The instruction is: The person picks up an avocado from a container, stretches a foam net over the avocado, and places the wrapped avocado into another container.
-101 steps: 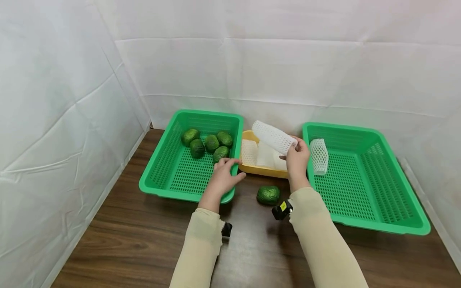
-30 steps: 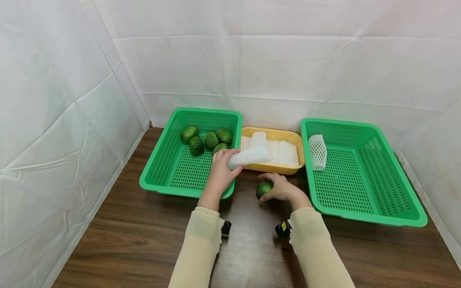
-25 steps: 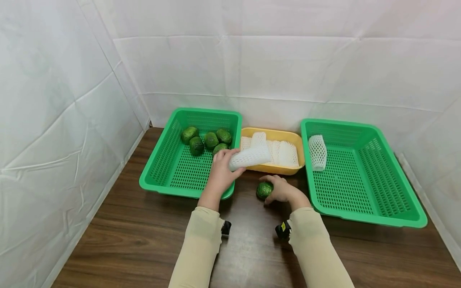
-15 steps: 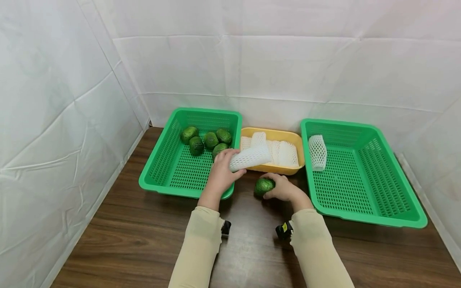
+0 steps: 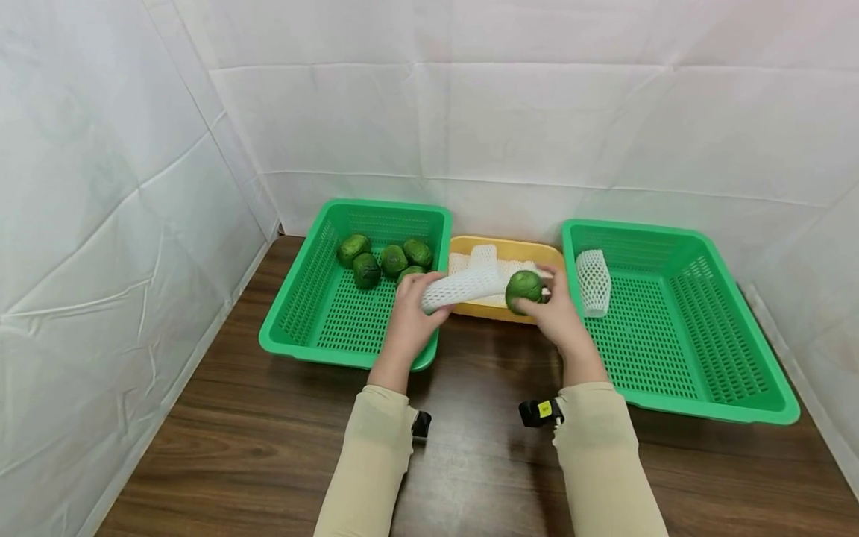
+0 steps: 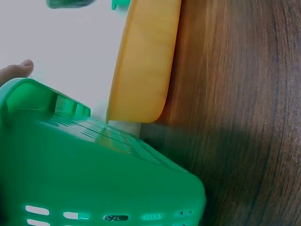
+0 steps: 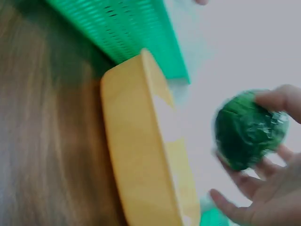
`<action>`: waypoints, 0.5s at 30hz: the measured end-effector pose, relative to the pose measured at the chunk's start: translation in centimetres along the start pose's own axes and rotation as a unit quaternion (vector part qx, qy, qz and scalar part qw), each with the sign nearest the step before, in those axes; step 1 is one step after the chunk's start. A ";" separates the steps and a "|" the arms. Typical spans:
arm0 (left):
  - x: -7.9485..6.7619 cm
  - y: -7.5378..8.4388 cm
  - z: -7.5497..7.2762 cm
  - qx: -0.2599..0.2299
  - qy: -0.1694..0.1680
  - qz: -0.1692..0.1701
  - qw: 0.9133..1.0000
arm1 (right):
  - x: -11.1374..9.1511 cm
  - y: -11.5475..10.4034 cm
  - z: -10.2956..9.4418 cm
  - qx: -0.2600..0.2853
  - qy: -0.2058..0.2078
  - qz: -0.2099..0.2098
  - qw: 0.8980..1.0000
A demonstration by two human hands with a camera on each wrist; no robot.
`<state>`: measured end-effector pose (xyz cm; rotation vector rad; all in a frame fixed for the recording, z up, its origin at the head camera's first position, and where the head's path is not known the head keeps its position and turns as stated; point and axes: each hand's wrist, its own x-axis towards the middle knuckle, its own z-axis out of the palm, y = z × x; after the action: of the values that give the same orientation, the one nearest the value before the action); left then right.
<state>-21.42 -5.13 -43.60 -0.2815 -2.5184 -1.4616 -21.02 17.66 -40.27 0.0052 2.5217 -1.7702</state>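
My left hand (image 5: 411, 317) grips one end of a white foam net sleeve (image 5: 470, 286), which slants up to the right over the front of the yellow tray. Fingers and thumb of my right hand (image 5: 558, 319) hold a dark green, glossy avocado (image 5: 525, 289) in the air, close to the sleeve's far end. In the right wrist view the avocado (image 7: 249, 129) shows a wrinkled, shiny surface, with the thumb above and fingers below. Only a fingertip of the left hand (image 6: 19, 70) shows in the left wrist view, above the green basket.
Several avocados (image 5: 394, 261) lie in the left green basket (image 5: 288, 347). Between the baskets stands the yellow tray (image 5: 499, 311) with more foam sleeves (image 5: 482, 256). A net sleeve (image 5: 593, 283) lies in the right green basket (image 5: 711, 412). White sheeting (image 5: 496, 119) hangs behind the table (image 5: 470, 462).
My right hand has lifted the avocado off the table, up and right toward the sleeve. Earlier, that hand held the sleeve; now the left hand has it and has barely moved since.
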 end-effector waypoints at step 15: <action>-0.3 0.2 0.0 -0.033 0.002 -0.008 0.999 | -0.2 -2.7 0.6 0.312 0.053 -0.095 0.944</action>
<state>-21.13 -5.09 -43.53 -0.2689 -2.4790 -1.5508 -20.85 16.19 -37.94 -0.1200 1.9557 -2.6311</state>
